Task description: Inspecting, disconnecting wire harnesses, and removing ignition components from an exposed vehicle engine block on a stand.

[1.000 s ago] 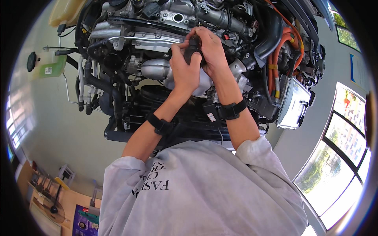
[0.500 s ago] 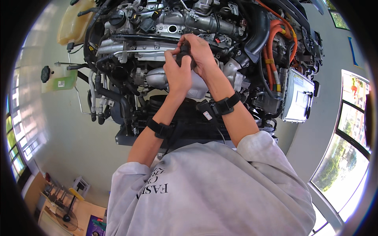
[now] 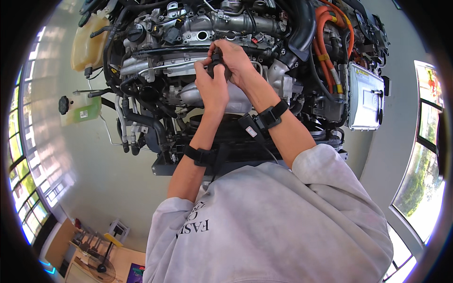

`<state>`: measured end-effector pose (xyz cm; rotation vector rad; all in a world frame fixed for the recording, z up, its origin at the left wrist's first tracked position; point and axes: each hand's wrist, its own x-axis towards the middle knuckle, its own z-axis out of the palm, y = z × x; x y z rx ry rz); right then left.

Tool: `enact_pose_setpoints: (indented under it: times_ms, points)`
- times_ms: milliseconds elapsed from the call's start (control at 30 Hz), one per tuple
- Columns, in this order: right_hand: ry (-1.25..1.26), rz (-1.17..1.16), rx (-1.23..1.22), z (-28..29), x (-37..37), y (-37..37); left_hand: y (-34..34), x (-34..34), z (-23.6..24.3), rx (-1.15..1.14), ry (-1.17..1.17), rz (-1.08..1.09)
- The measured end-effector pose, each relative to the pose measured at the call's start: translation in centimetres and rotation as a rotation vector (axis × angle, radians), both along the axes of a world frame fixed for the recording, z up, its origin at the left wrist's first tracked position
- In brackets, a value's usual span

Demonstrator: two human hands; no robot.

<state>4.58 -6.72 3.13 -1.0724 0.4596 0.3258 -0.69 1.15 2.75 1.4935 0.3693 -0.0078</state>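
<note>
Above the front of a large engine (image 3: 193, 23), both hands meet at a small, dark, stubby part (image 3: 217, 60). My left hand (image 3: 213, 88) grips it from below, thumb and fingers closed around it. Bent over its upper end are the fingers of my right hand (image 3: 234, 57). Fingers cover much of the part, so its exact kind cannot be made out. Behind the hands runs a black hose (image 3: 177, 49). Just past it, a round open hole (image 3: 202, 35) shows in the metal cover. A silver rounded housing (image 3: 238, 100) lies under my wrists.
Orange cables (image 3: 321, 42) and a silver box (image 3: 364, 96) stand at the right. A yellowish tank (image 3: 88, 42) and a green fluid bottle (image 3: 82, 112) hang at the left. A dark crossbar (image 3: 163, 169) spans the near side. A desk fan (image 3: 101, 268) sits lower left.
The view has shifted a little, moving the surroundings within the picture. Both hands keep nearly the same grip on the dark part.
</note>
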Motion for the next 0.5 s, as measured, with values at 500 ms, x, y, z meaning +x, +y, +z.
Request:
enact_pose_setpoints:
  times_ms: [500]
  points:
    - [-0.009, -0.030, 0.086, -0.53, -0.42, 0.55, 0.60, -0.04, -0.45, 0.060, -0.035, -0.042]
